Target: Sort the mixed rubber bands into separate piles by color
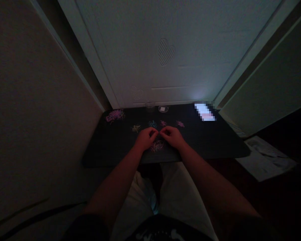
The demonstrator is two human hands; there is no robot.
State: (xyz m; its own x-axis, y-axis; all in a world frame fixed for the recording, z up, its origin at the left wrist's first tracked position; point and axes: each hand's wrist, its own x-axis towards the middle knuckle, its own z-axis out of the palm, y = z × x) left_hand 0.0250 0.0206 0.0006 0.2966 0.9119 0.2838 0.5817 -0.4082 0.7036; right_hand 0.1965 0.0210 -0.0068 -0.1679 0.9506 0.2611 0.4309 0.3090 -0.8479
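Note:
My left hand (145,136) and my right hand (173,135) meet over the middle of a dark table (110,147). Thumb and forefinger are pinched on each hand, with the fingertips almost touching. Whatever lies between them is too small and dim to make out. Right below my hands is a loose pile of thin pinkish and pale pieces (157,145). Just beyond them lie a blue pile (152,124) and a small pink pile (163,123). A yellowish pile (135,128) is to the left, and a pink-purple pile (180,124) to the right.
A larger pink-purple heap (115,115) sits at the table's far left corner. Along the back edge stand a clear container (149,105) and a round clear dish (163,109) with a white square. A lit screen (205,112) glows at the back right. Behind rises a pale door (140,50).

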